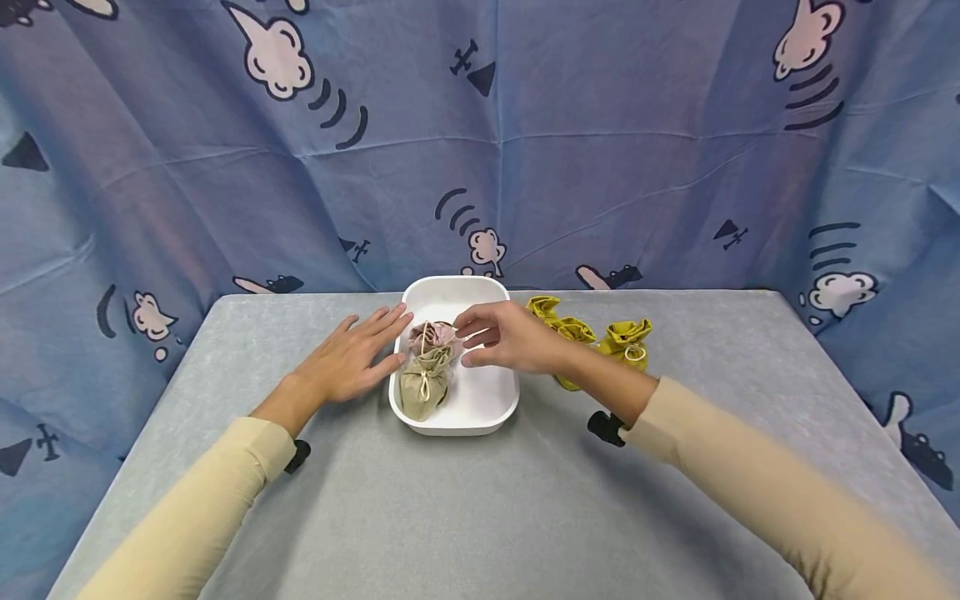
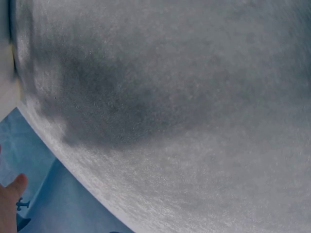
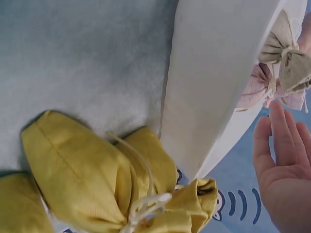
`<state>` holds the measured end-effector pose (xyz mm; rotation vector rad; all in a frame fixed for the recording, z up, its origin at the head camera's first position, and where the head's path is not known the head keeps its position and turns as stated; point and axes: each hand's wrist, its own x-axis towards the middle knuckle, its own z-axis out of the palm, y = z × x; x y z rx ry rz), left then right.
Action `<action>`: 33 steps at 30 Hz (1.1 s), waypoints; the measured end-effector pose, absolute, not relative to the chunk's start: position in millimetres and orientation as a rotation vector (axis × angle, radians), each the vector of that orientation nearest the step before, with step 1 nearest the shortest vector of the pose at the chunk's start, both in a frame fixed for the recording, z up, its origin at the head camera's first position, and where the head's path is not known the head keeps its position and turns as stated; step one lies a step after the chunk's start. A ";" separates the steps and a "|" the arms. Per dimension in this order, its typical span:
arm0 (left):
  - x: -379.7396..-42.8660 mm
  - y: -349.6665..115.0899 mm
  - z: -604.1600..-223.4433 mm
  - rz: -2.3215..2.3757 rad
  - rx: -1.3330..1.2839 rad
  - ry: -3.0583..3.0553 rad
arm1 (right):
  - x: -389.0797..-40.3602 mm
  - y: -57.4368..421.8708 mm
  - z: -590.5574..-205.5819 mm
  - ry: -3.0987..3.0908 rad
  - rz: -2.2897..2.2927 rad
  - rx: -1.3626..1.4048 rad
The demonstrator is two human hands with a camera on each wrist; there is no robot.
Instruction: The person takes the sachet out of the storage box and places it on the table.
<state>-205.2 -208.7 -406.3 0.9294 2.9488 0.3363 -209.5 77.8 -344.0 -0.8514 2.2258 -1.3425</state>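
Clock positions as in the head view, taken from the tray's centre. White tray [image 1: 450,432] sits on the grey counter [image 1: 420,517]. Inside it: one beige drawstring pouch [image 1: 422,393] toward 7 o'clock, one pink drawstring pouch [image 1: 433,333] toward 10 o'clock, the two close together. Outside, just beyond the tray between 2 and 3 o'clock: a group of yellow drawstring pouches [image 1: 621,337], apparently three.

My left hand [image 1: 356,360] is at 9 o'clock, fingers extended, fingertips at the rim, gripping nothing; contact with the rim cannot be told. My right hand [image 1: 504,337] reaches in from 2–3 o'clock, fingers loosely bent, nothing visibly held, fingertips near the pink pouch; contact uncertain.

Progress, my judgement: partway. Beige and pink lie in the tray, yellow lie outside it, so the colours look separated; the tray pair seems to be what remains to handle.

Appearance: beige is plump, neck gathered by a pale cord. Pink is partly covered by beige, its cloth creased. Yellow are full-bodied, with ruffled necks.
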 end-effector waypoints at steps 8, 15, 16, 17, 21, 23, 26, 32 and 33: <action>-205.3 -209.0 -406.1 0.338 0.925 2.948 | -208.6 68.7 -350.1 2.231 -1.275 -0.866; -204.6 -209.4 -406.3 0.346 0.921 2.947 | -206.3 61.5 -351.9 2.202 -1.292 -0.825; -204.6 -209.5 -406.4 0.347 0.922 2.948 | -205.6 60.8 -351.9 2.198 -1.297 -0.820; -204.4 -209.5 -406.4 0.346 0.923 2.948 | -205.1 60.0 -352.5 2.192 -1.301 -0.826; -204.6 -209.7 -406.8 0.350 0.923 2.948 | -200.6 56.2 -355.1 2.150 -1.320 -0.882; -204.7 -209.7 -406.7 0.351 0.924 2.950 | -198.1 53.5 -356.3 2.123 -1.332 -0.922; -205.1 -209.7 -406.8 0.353 0.926 2.950 | -195.8 49.5 -358.4 2.106 -1.332 -0.963; -204.3 -210.9 -406.3 0.352 0.922 2.940 | -193.4 42.3 -359.1 2.124 -1.292 -1.006; -204.3 -211.1 -406.3 0.349 0.921 2.938 | -193.0 41.3 -358.8 2.126 -1.288 -1.008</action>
